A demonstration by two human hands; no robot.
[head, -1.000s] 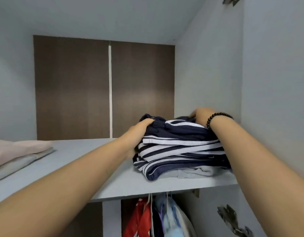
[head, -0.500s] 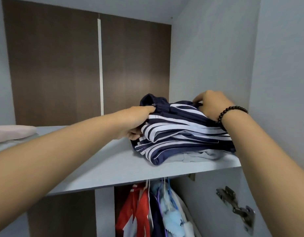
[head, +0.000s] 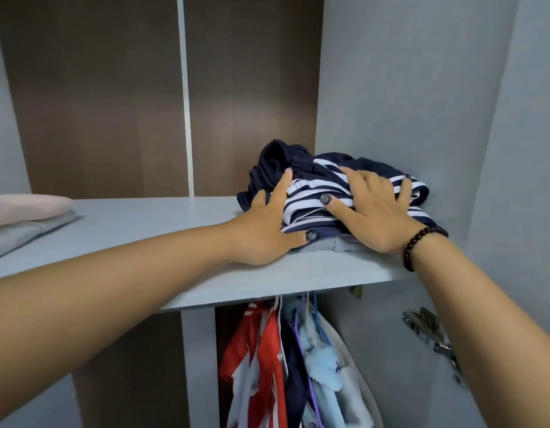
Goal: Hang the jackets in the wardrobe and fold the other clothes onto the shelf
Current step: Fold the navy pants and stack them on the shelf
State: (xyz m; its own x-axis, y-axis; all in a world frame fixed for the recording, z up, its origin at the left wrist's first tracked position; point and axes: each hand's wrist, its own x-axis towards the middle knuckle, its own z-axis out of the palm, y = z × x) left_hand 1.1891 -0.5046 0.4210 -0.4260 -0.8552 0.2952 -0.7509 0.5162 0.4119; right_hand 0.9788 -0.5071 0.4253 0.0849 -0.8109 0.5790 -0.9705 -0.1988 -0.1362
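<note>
Navy-and-white striped cloth tops the pile [head: 335, 193] at the right end of the shelf [head: 162, 223], close to the wardrobe's side wall, with a pale grey garment [head: 338, 244] folded beneath it. The left hand [head: 267, 230] lies at the pile's left edge, its fingers straight and spread, holding nothing in its grip and only pressing the fabric. The right hand [head: 375, 208] rests flat on top of the pile, its fingers likewise splayed, its grip open and pressing down. A dark bead bracelet [head: 422, 245] circles that wrist.

The pile sits near the shelf's front edge, and its top is bunched, not flat, the dark fabric at the back humped up. My guess is that once the hands lift, the loose upper layers may spring up and slide forward off the edge, down past the jackets [head: 292, 366] hanging below the pile. A sideways push from the left hand could also skew the layers over the grey piece, undoing the fold. Far left of the pile, a pink and grey stack [head: 23, 217] lies well apart, out of harm's way.
</note>
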